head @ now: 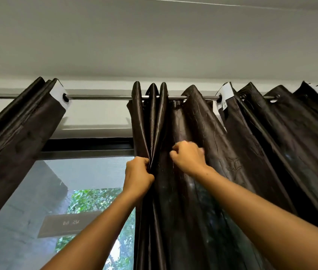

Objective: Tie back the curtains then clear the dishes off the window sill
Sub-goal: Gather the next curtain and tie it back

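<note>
Up at the rod: both hands raised to the right-hand dark curtain [203, 133], working just below its eyelets.
Rod: metal curtain rod [103, 97] running across the top of the window, bare between the two panels.
Left curtain: second dark panel [15, 137] bunched at the left, well apart from the hands.
Left hand: left hand [137, 173] clenched on the bunched leading folds of the right-hand curtain, fingers curled round the fabric.
Right hand: right hand [188, 155] just beside it, fingers curled against the cloth and apparently pinching a fold; grip partly hidden behind the knuckles.
Window: glass [88, 191] uncovered between the panels, greenery outside.
Dishes and sill: out of view, below the frame.
Step in hand: judged as the first half of the task, gathering the right-hand panel into pleats toward its side.
Next move calls for: pushing the remaining spread folds rightward along the rod, then holding the bundle lower down to tie it; no tie-back visible.
Left to do: tying both panels, then clearing the sill.
</note>
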